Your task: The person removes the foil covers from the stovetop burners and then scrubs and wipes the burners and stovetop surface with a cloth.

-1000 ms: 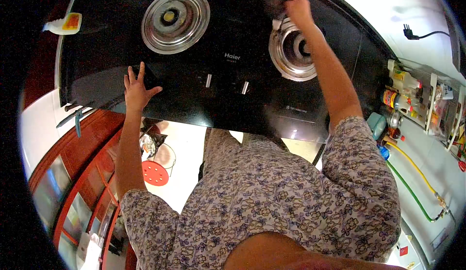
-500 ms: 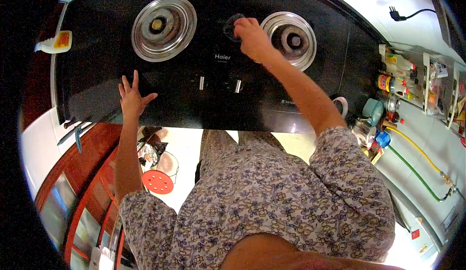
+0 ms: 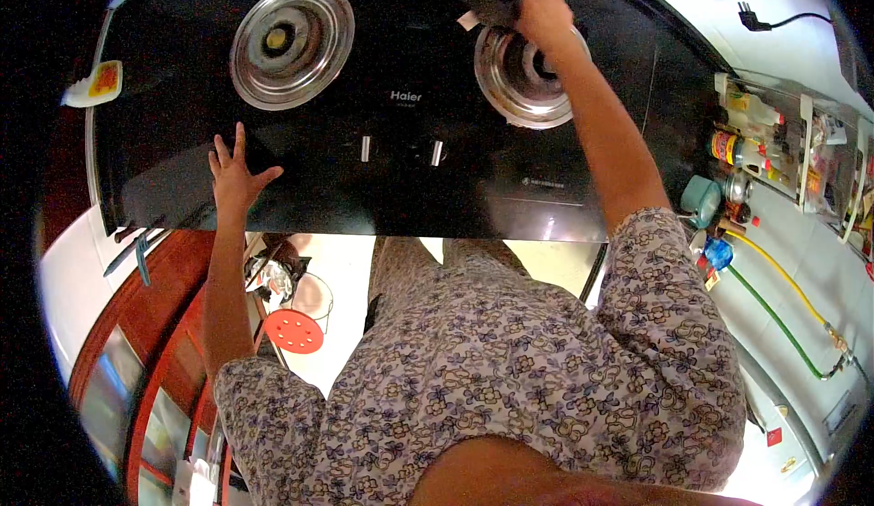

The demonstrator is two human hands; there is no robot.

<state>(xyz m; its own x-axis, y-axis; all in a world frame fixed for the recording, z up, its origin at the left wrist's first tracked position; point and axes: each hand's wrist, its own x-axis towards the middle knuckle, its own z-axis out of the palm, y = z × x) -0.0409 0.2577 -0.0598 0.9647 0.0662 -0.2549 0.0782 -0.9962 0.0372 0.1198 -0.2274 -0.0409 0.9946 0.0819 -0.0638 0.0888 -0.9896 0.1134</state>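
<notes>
My right hand [image 3: 546,16] is closed on a dark cloth [image 3: 492,10] with a small pale tag, over the far edge of the right burner [image 3: 523,110]. Part of the cloth lies hidden under my fingers. My left hand [image 3: 238,180] rests with its fingers spread on the black glass stove top [image 3: 309,187], near the front left, holding nothing. Ahead of it is the left burner [image 3: 244,78], a round shiny metal ring. Two silver control knobs [image 3: 366,148] sit front centre.
A bottle with an orange label [image 3: 105,80] lies at the stove's left edge. On the right, a wall rack [image 3: 806,142] holds bottles, with a teal container [image 3: 701,198] below. A black plug [image 3: 751,19] hangs top right. A red perforated disc [image 3: 294,331] is down on the left.
My right hand has moved right and away from me with the cloth, from between the burners to the right burner's far side. My left hand stays spread on the stove.
</notes>
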